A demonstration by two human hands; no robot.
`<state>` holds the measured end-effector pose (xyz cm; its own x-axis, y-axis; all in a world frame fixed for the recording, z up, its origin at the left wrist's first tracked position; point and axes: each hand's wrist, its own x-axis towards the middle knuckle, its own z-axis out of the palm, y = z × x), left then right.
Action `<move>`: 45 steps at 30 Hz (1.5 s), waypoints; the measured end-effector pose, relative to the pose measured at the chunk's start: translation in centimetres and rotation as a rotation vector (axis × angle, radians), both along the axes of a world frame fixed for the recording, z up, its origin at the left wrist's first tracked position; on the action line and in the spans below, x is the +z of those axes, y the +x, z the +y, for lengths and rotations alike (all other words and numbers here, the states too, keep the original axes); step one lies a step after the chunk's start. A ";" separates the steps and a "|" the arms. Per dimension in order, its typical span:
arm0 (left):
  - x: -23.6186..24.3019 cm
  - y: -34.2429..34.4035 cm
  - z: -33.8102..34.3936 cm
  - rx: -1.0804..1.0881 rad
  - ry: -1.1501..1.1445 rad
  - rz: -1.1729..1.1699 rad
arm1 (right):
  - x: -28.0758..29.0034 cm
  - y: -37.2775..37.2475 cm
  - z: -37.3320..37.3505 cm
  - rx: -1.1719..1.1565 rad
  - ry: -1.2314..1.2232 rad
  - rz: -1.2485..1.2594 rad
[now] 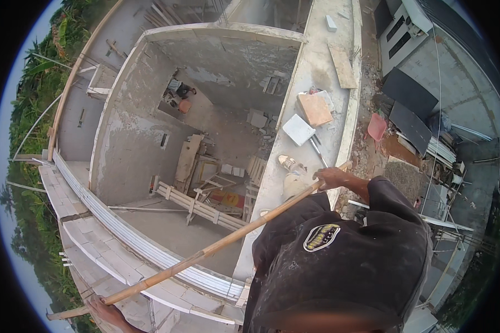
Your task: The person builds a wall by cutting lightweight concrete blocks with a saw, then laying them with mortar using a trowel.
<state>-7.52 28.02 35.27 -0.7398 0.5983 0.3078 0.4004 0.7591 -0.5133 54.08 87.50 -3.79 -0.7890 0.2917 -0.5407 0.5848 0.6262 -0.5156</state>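
Observation:
A long bamboo pole (205,252) slants across in front of me, from the lower left up to the right. My right hand (334,178) is closed round its upper end. Near the lower end, my left hand (103,312) grips the pole, partly cut off by the picture's edge. Just beyond my right hand, a grey metal rod-like tool (318,151) lies on the concrete ledge (311,72); its near end passes close to the hand, and whether they touch I cannot tell. A white block (298,130) and an orange-brown slab (315,109) lie beside the tool.
My shoes (286,162) stand on the narrow ledge, with a deep drop into a walled room on the left. Down there are a person (179,87) and a wooden frame (205,208). A board (342,65) lies farther along the ledge. A red basin (376,126) sits below right.

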 end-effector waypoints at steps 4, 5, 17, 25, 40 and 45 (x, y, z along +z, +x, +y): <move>3.5 -8.3 20.6 -0.509 0.124 0.329 | -2.5 8.2 -5.9 -0.286 0.016 0.045; 4.8 -5.9 28.1 -0.226 0.128 0.343 | -1.3 8.3 -6.7 -0.292 -0.015 0.073; -12.5 22.0 71.2 -0.495 1.075 -1.808 | 7.8 -0.5 -8.2 -1.185 -0.206 0.318; -31.2 21.9 53.6 0.240 0.818 -1.848 | 3.1 4.5 -3.3 -1.509 0.008 0.186; -41.0 19.2 32.6 0.861 0.834 -1.552 | -8.5 9.3 12.8 -1.822 0.059 -0.032; -36.6 22.7 41.5 0.442 0.679 -1.677 | -7.2 11.4 22.2 -1.667 0.465 -0.106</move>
